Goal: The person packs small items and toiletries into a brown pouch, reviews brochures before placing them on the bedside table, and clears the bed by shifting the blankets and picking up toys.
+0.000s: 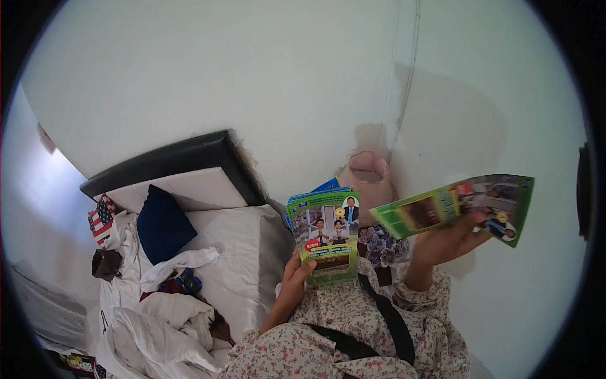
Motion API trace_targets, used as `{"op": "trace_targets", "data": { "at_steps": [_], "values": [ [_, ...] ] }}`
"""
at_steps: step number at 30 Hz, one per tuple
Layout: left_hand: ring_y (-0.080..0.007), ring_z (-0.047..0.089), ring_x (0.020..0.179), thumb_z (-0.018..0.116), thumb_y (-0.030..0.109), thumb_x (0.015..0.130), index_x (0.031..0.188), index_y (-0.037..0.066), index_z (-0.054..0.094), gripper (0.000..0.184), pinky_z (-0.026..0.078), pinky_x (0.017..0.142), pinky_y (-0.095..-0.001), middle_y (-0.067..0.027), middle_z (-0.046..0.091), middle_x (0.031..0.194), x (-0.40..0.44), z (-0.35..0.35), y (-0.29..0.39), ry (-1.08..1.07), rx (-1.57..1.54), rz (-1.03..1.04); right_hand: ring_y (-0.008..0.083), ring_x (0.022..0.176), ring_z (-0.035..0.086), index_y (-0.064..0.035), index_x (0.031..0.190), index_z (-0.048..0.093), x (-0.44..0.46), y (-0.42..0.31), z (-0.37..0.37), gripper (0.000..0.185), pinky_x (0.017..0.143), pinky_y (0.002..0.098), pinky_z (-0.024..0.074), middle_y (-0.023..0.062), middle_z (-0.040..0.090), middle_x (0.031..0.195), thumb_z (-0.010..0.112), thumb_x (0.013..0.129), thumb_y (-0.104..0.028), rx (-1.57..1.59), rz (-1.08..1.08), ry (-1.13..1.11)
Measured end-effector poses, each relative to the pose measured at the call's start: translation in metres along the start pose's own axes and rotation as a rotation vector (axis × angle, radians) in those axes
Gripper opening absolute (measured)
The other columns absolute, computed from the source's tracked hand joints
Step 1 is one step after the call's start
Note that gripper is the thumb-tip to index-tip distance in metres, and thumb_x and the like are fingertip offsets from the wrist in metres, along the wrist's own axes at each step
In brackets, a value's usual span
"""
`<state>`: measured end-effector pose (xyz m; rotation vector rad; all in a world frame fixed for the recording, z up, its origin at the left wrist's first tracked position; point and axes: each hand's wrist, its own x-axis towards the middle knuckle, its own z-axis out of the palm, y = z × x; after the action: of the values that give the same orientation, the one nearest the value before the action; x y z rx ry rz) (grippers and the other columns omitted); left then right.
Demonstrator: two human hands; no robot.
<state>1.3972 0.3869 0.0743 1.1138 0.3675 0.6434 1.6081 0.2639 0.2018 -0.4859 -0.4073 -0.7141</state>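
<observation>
A: What is at the centre here?

B: A stack of printed flyers (pixel 328 237), green-bordered, is held face up in a person's left hand (pixel 294 279), in a narrow grip, the thumb laid over the stack's left edge near its lower corner. Blue sheets show behind its top edge.

A: And the right hand?

B: The right hand (pixel 451 241), raised apart from the stack, pinches a similar flyer (pixel 429 212) by its lower long edge, the print turned sideways. Whether it is one sheet, I cannot tell.

A: Around them?

B: A floral sleeve (pixel 435 292) covers the right forearm. Between the hands, purple flowers (pixel 382 245) show below a pink object (pixel 374 191) with a round opening. At left is a bed (pixel 237 252), a black-topped headboard (pixel 177 149) along its far edge. A navy cushion (pixel 163 228) sits near that edge, a flag-patterned cushion (pixel 101 221) at the far left corner. Crumpled white bedding (pixel 158 335) covers the near end.
</observation>
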Motion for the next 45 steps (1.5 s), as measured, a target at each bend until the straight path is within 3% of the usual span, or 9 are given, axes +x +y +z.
{"op": "trace_targets", "data": {
  "at_steps": [11, 15, 18, 24, 30, 36, 39, 42, 45],
  "values": [
    [-0.0226, 0.040, 0.129, 0.063, 0.027, 0.090, 0.132, -0.002, 0.049, 0.053, 0.029, 0.107, -0.0341, -0.0101, 0.039, 0.140, 0.003, -0.003, -0.002, -0.088, 0.135, 0.032, 0.0269, 0.077, 0.056, 0.0028, 0.089, 0.063, -0.066, 0.004, -0.015, 0.016, 0.071, 0.0350, 0.0442, 0.0164, 0.058, 0.092, 0.069, 0.086, -0.011, -0.447, 0.150, -1.048],
    [-0.0227, 0.037, 0.131, 0.064, 0.026, 0.090, 0.132, -0.002, 0.049, 0.052, 0.028, 0.108, -0.0342, -0.0102, 0.038, 0.142, 0.004, -0.001, 0.001, -0.088, 0.098, 0.010, 0.0289, 0.112, 0.047, 0.0046, 0.106, 0.059, -0.062, 0.002, -0.028, 0.032, 0.083, 0.0383, 0.0444, 0.0191, 0.047, 0.117, 0.072, 0.083, -0.012, -0.627, 0.049, -1.325],
    [-0.0224, 0.036, 0.132, 0.063, 0.025, 0.090, 0.131, -0.002, 0.049, 0.051, 0.027, 0.109, -0.0342, -0.0102, 0.037, 0.143, 0.002, 0.001, 0.004, -0.086, 0.098, -0.009, 0.0335, 0.130, 0.033, 0.0055, 0.129, 0.044, -0.068, -0.002, -0.023, 0.057, 0.102, 0.0417, 0.0369, 0.0222, 0.037, 0.134, 0.072, 0.083, -0.016, -0.395, 0.255, -1.084],
    [-0.0226, 0.035, 0.133, 0.063, 0.021, 0.090, 0.132, -0.003, 0.048, 0.050, 0.027, 0.109, -0.0347, -0.0105, 0.036, 0.143, 0.001, 0.011, 0.016, -0.107, 0.174, -0.029, 0.0388, 0.142, 0.018, 0.0050, 0.146, 0.019, -0.026, 0.006, 0.003, 0.080, 0.114, 0.0473, 0.0198, 0.0244, 0.016, 0.154, 0.066, 0.089, -0.025, -0.415, 0.240, -1.395],
    [-0.0227, 0.034, 0.133, 0.063, 0.016, 0.090, 0.133, -0.003, 0.047, 0.050, 0.027, 0.109, -0.0342, -0.0109, 0.036, 0.143, 0.004, 0.016, 0.022, -0.136, 0.248, 0.001, 0.0402, 0.142, 0.020, 0.0051, 0.144, 0.028, -0.038, -0.005, 0.010, 0.072, 0.114, 0.0491, 0.0171, 0.0249, 0.024, 0.151, 0.060, 0.092, -0.033, -0.233, 0.259, -1.346],
    [-0.0211, 0.040, 0.129, 0.064, 0.016, 0.090, 0.133, -0.002, 0.046, 0.050, 0.030, 0.106, -0.0329, -0.0102, 0.041, 0.138, 0.005, 0.018, 0.021, -0.161, 0.250, 0.032, 0.0381, 0.136, 0.034, 0.0035, 0.138, 0.040, -0.012, -0.011, 0.026, 0.063, 0.112, 0.0497, 0.0218, 0.0228, 0.041, 0.143, 0.058, 0.092, -0.037, -0.614, -0.252, -1.316],
    [-0.0189, 0.044, 0.125, 0.064, 0.018, 0.091, 0.136, 0.000, 0.043, 0.052, 0.033, 0.105, -0.0333, -0.0087, 0.045, 0.137, 0.007, 0.012, 0.012, -0.197, 0.327, 0.109, 0.0374, 0.130, 0.043, 0.0042, 0.137, 0.041, -0.003, -0.027, 0.039, 0.067, 0.109, 0.0498, 0.0271, 0.0224, 0.047, 0.138, 0.058, 0.091, -0.041, -0.717, -0.182, -1.748],
    [-0.0193, 0.041, 0.128, 0.064, 0.017, 0.090, 0.135, 0.000, 0.044, 0.052, 0.032, 0.106, -0.0340, -0.0084, 0.039, 0.141, 0.008, 0.011, 0.013, -0.229, 0.347, 0.135, 0.0377, 0.126, 0.046, 0.0007, 0.135, 0.045, 0.010, -0.029, 0.041, 0.064, 0.111, 0.0479, 0.0265, 0.0228, 0.045, 0.138, 0.061, 0.089, -0.041, -0.737, -0.204, -1.719],
    [-0.0202, 0.038, 0.130, 0.065, 0.017, 0.090, 0.133, -0.001, 0.046, 0.051, 0.031, 0.107, -0.0345, -0.0089, 0.036, 0.144, 0.007, 0.015, 0.016, -0.240, 0.317, 0.143, 0.0373, 0.127, 0.045, -0.0014, 0.136, 0.045, 0.012, -0.025, 0.059, 0.069, 0.110, 0.0476, 0.0292, 0.0219, 0.045, 0.139, 0.062, 0.086, -0.046, -0.573, -0.372, -1.298]
  ]
}}
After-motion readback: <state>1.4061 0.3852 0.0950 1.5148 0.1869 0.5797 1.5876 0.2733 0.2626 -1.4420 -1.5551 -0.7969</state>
